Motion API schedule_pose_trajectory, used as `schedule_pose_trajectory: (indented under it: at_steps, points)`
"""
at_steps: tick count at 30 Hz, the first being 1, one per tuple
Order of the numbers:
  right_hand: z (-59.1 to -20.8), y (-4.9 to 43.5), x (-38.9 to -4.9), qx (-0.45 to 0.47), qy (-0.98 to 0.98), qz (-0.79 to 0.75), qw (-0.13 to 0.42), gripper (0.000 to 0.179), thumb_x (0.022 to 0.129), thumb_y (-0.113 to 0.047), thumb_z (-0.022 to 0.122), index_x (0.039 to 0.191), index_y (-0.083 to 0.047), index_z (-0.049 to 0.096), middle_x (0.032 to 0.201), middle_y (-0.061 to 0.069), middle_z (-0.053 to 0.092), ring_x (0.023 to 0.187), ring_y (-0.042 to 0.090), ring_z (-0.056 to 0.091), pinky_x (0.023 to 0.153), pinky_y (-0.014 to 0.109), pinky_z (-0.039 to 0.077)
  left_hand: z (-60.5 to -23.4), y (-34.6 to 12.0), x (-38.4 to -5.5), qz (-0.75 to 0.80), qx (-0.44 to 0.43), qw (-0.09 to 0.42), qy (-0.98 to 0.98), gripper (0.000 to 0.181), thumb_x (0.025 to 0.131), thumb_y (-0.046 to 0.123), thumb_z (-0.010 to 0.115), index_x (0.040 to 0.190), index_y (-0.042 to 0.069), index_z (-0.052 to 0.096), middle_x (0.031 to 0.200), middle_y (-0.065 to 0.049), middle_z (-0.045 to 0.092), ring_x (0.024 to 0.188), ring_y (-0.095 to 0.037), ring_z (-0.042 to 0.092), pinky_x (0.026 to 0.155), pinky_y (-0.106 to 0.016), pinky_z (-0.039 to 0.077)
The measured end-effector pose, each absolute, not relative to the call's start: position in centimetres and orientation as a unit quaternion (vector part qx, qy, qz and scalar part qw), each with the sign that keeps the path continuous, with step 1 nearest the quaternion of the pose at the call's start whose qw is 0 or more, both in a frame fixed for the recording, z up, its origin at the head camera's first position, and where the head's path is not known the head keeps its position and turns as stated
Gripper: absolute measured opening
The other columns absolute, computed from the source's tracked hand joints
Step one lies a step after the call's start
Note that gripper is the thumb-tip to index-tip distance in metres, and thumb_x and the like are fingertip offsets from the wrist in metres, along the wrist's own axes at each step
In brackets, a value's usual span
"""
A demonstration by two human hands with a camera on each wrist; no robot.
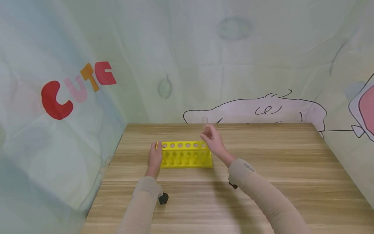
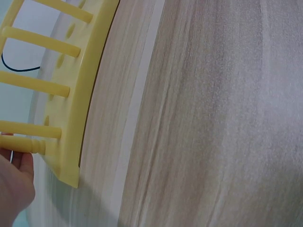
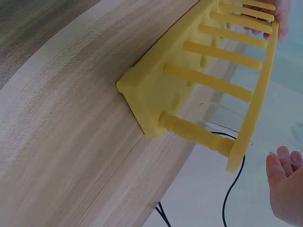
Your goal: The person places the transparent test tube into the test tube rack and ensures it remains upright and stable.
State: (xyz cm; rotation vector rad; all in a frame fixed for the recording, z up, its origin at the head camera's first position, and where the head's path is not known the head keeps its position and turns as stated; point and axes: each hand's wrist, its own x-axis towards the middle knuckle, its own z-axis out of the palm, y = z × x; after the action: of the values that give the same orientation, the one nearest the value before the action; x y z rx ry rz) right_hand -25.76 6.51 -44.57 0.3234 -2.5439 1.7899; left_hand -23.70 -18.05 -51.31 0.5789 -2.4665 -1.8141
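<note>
Head view shows us our left hand [image 1: 155, 157] gripping the left end of the yellow rack [image 1: 187, 155], which stands on the wooden table [image 1: 263, 182] a little left of centre. At one o'clock from the rack, our right hand [image 1: 212, 140] pinches a clear glass tube [image 1: 204, 123] upright, just above the rack's right end. In the right wrist view the tube [image 3: 222, 120] shows faintly behind the rack [image 3: 199, 80]; in the left wrist view our fingers [image 2: 14, 175] touch the rack's corner post.
</note>
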Motion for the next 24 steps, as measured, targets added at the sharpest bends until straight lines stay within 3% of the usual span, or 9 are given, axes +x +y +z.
schedule_pose_trajectory:
  at_steps: [24]
  points:
    - [-45.31,6.48,-25.43,0.093,-0.821,0.563,-0.008,0.028,0.086,-0.009,0.055,0.11,-0.011,0.043,0.102,0.012,0.058,0.091,0.022,0.053,0.081,0.033,0.046,-51.86,-18.16,-23.83,-0.568,0.167,0.045,-0.805,0.046,0.093,0.047,0.03,0.115,0.008,0.04,0.113,-0.011,0.047,0.098,-0.023,0.041,0.087,-0.037,0.035]
